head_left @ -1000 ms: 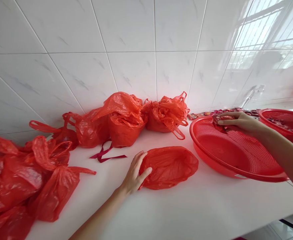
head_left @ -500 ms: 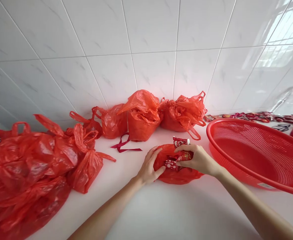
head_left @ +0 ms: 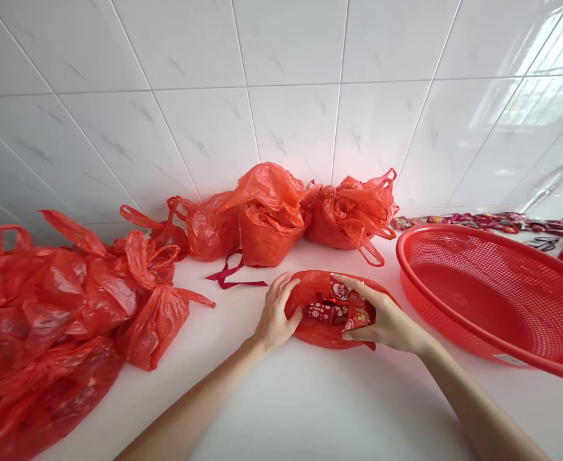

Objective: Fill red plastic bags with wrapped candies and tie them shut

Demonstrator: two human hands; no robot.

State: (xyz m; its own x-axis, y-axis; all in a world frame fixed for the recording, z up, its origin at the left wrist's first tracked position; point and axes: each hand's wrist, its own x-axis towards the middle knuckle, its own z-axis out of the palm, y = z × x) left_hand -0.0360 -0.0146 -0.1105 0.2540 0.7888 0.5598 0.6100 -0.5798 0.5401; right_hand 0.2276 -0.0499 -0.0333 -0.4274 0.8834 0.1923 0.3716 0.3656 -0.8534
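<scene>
While the counter (head_left: 281,410) carried a basket (head_left: 473,307) at three o'clock from the open red bag (head_left: 320,336), the left hand (head_left: 276,320) touched its nine-o'clock rim, thumb and fingers apart; the right hand (head_left: 391,323) spread wide around small packets (head_left: 320,312) inside.

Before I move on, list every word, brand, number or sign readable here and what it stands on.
No text can be read.
Packets in the open bag: marks too small and blurred.
Pale label on the basket: too small.
Scattered packets by the wall: too blurred.
</scene>
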